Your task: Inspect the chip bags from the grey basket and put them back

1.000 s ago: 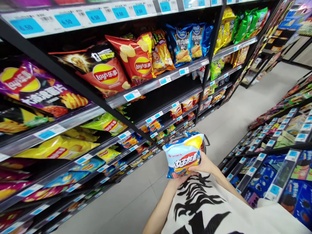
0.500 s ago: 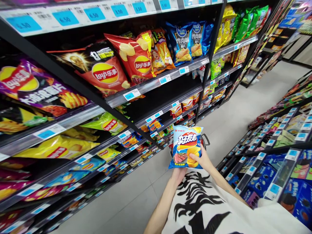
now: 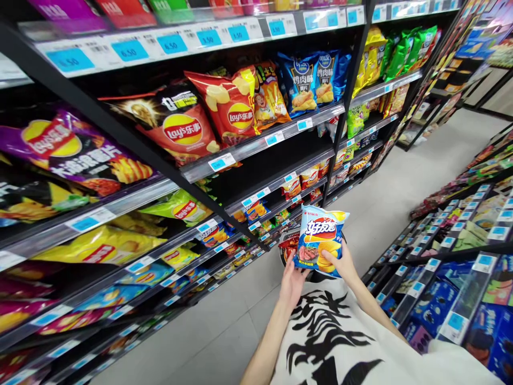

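A blue bag of chips with Chinese lettering and pictures of chips and meat is held up in front of my body, tilted slightly. My right hand grips its right edge, thumb across the front and the other fingers hidden behind. By the lower left corner is my left hand, its fingers apart and curved upward; it is at the bag's edge, though contact is hard to make out. Below and partly behind the bag, a shopping basket shows, with a red package in it.
On the left rises a tall shelf unit with Lay's bags, blue chip bags and price tags. Low shelves with blue boxes line the right. Between them runs a grey tiled floor.
The chip bag has shifted right in view, still in my right hand. My left hand has moved from beneath the bag to its lower left corner, fingers now showing. More of the basket is visible.
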Available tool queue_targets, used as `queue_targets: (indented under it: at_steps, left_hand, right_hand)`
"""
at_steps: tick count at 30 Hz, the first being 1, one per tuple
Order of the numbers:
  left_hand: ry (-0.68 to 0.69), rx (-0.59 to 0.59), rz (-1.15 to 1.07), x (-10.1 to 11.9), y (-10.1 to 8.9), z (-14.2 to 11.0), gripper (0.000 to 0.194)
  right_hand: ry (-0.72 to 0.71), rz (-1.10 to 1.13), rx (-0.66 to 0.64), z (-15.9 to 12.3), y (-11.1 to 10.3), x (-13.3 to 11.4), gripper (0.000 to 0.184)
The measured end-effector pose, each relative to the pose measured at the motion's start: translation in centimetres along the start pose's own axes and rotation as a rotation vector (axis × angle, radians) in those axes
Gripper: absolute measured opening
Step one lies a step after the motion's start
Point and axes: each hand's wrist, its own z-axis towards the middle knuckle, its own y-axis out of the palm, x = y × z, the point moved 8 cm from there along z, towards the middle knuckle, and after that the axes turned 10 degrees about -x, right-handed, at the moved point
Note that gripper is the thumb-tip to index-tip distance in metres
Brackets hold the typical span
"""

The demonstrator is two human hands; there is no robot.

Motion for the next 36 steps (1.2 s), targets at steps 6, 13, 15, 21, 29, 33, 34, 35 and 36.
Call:
queue_targets:
  at_steps: [6, 13, 15, 21, 29, 33, 34, 35, 36]
  left_hand:
    - [0.006, 0.064, -0.011, -0.3, -0.9, 0.3, 0.033]
    - [-0.006, 0.092, -0.075, -0.2, -0.3, 0.2, 0.024]
    - [-0.016, 0.110, -0.087, -0.2, -0.3, 0.2, 0.021]
    - [-0.037, 0.104, -0.099, -0.2, -0.4, 0.2, 0.016]
    - [-0.048, 0.134, -0.125, -0.4, 0.0, 0.2, 0.014]
    - [-0.059, 0.166, -0.133, -0.3, 0.2, 0.1, 0.013]
    - [-0.062, 0.174, -0.134, -0.3, 0.2, 0.1, 0.013]
    - [-0.066, 0.183, -0.135, -0.3, 0.2, 0.1, 0.013]
    - [-0.068, 0.190, -0.138, -0.3, 0.1, 0.1, 0.012]
  right_hand:
    - [-0.011, -0.004, -0.016, 0.1, 0.1, 0.0, 0.070]
    - [0.063, 0.059, 0.063, 0.0, -0.5, 1.0, 0.070]
    - [0.060, 0.122, 0.071, 0.1, -0.4, 1.0, 0.067]
    - [0.051, 0.192, 0.093, 0.1, -0.4, 0.9, 0.066]
    - [0.083, 0.201, 0.136, 0.0, -0.8, 2.3, 0.063]
    - [0.083, 0.218, 0.133, 0.0, -0.8, 2.2, 0.062]
    - [0.081, 0.221, 0.127, 0.0, -0.7, 2.1, 0.062]
    - [0.082, 0.223, 0.121, 0.0, -0.6, 2.1, 0.062]
    - [0.084, 0.223, 0.118, 0.1, -0.6, 2.1, 0.063]
